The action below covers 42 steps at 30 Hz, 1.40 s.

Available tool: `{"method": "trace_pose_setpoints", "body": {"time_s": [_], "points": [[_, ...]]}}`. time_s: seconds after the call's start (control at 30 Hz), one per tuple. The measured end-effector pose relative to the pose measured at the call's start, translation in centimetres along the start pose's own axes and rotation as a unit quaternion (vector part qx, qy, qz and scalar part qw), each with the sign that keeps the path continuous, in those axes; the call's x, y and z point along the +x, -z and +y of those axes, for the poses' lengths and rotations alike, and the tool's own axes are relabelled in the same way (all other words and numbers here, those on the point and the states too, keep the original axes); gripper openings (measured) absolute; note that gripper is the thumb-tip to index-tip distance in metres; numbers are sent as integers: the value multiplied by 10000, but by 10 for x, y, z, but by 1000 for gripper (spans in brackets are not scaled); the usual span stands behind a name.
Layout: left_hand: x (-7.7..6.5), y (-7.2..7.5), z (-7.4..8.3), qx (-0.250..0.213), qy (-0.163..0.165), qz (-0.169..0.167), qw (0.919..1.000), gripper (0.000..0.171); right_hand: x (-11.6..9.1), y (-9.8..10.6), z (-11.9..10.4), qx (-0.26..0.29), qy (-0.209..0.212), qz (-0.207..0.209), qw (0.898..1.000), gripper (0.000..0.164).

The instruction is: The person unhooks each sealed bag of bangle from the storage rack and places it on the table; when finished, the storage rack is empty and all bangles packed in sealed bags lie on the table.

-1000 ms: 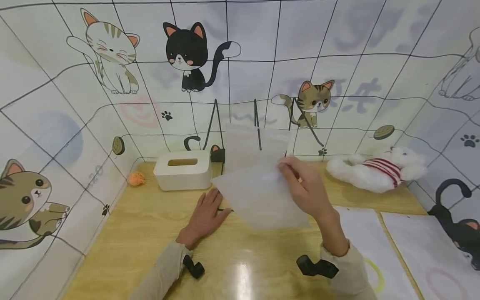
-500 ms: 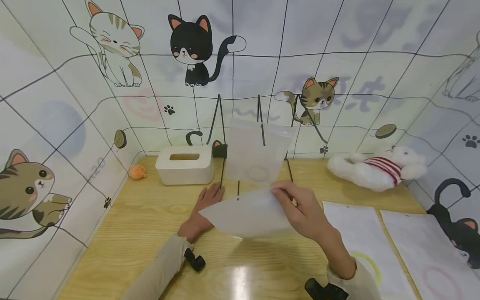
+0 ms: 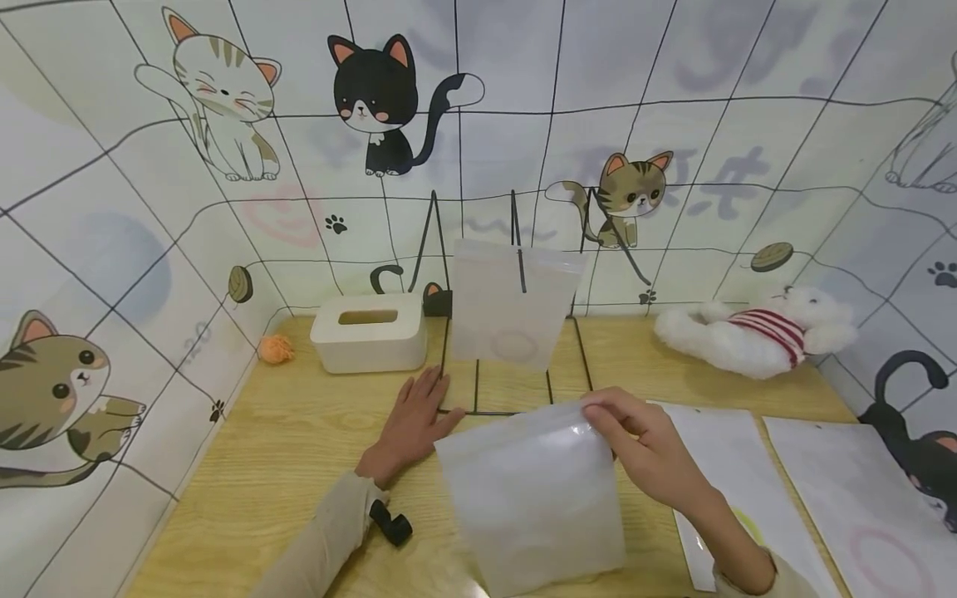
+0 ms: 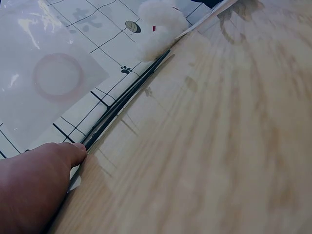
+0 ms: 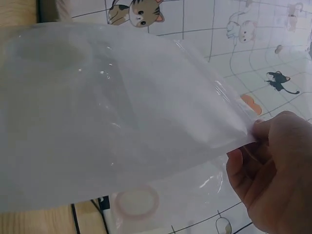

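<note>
Right hand [image 3: 650, 453]: thumb and curled fingers are pinching the held bag [image 3: 538, 498], clear-milky plastic, at one upper corner only. From that grip the bag is extending to the person's left and hanging down toward the person. Its sealed top edge is running leftward from the pinch, dipping a little toward the free corner. No clear long axis; the bag is looking nearly square. Whether its bottom is touching the table: cannot tell.

Relation that seems to matter: the free top corner is pointing toward the left hand [image 3: 407, 428], which is holding none of the bag. Right hand is nearer, being on it. Left hand is lying flat, fingers spread, thumb touching the black rack [image 3: 493, 413] at its base.

Farther out, beyond the held bag: a second bag [image 3: 497, 303] is hanging on the rack, a pink ring [image 4: 38, 77] showing in or on it. To the right, two flat white pieces, a nearer one [image 3: 714, 444] and an outer one [image 3: 837, 473], are lying side by side.
</note>
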<state>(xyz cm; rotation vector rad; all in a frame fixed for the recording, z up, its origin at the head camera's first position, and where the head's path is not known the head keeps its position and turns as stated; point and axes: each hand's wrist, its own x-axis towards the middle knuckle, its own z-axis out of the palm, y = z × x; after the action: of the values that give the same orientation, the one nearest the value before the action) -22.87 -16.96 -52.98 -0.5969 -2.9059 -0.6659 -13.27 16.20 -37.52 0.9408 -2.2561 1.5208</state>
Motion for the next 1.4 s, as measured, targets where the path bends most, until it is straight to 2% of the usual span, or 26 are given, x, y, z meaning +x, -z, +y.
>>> {"method": "trace_pose_setpoints", "body": {"time_s": [0.13, 0.27, 0.43, 0.67, 0.77, 0.9, 1.0, 1.17, 1.4], "points": [[1, -2, 2, 185, 12, -12, 9998, 69, -6, 4, 14, 73, -229, 86, 9997, 25], [0, -4, 3, 68, 27, -5, 10000, 69, -11, 8, 27, -20, -558, -5, 9984, 21], [0, -4, 2, 29, 35, 19, 10000, 73, -17, 9, 46, -584, -980, -246, 9932, 16], [2, -5, 2, 49, -70, 108, 9999, 73, -25, 13, 65, -1448, -882, -395, 9847, 18], [0, -4, 1, 64, -45, 137, 9999, 72, -24, 17, 70, -1523, -1027, -653, 9808, 18], [-3, -3, 2, 68, -45, 139, 9999, 73, -20, 23, 74, -1501, -1276, -1218, 9728, 19], [-8, -4, 3, 47, -23, 82, 10000, 73, -18, 25, 78, -1528, -1460, -1504, 9658, 14], [-9, -5, 3, 21, -39, 49, 10000, 72, -19, 30, 84, -1533, -1649, -1656, 9602, 15], [-5, -2, 1, 74, -83, 111, 9999, 71, -13, 42, 89, -1713, -1623, -1898, 9531, 16]]}}
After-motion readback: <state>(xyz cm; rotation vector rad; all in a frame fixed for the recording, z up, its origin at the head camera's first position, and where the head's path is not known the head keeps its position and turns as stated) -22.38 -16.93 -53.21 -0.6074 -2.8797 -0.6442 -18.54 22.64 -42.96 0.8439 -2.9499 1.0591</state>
